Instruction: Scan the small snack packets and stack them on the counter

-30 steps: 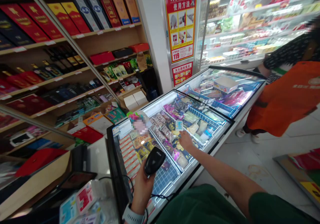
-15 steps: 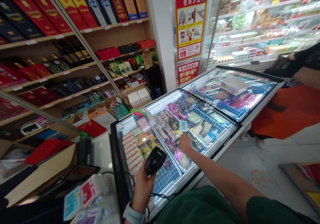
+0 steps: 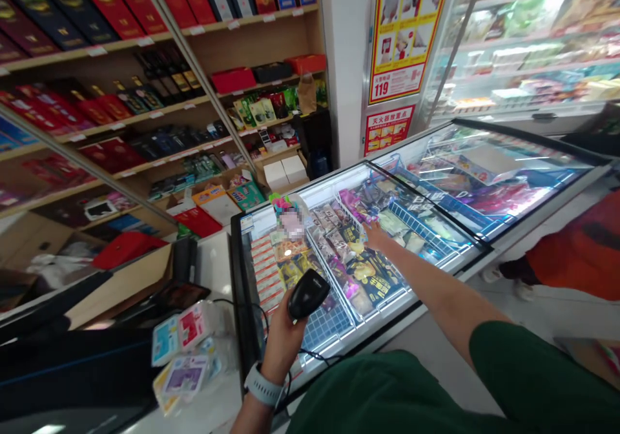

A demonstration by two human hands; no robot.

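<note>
My left hand [image 3: 285, 334] is closed round a black barcode scanner [image 3: 309, 294], held above the near end of the chest freezer [image 3: 411, 306]. A cable trails from the scanner behind my wrist. My right hand [image 3: 376, 235] reaches over the freezer with its fingers stretched out, by the white wire divider [image 3: 349, 213]. Something small and pale is beside its fingertips, too blurred to name. Below this hand lie black-and-gold packets [image 3: 375, 279]. Purple packets [image 3: 353, 203] sit just beyond it. My forearm hides some of the contents.
Clear packs with blue, red and purple labels [image 3: 185, 374] lie on the counter [image 3: 217, 266] at left. Shelves [image 3: 194, 30] of boxes and bottles stand behind. A person in an orange garment [image 3: 581, 247] is at far right. Lit display shelves [image 3: 527, 56] fill the back right.
My right hand has moved farther out over the freezer. The light-blue square thing seen beyond its fingers earlier is now mostly hidden. The scanner stays in my left hand; the view has shifted.
</note>
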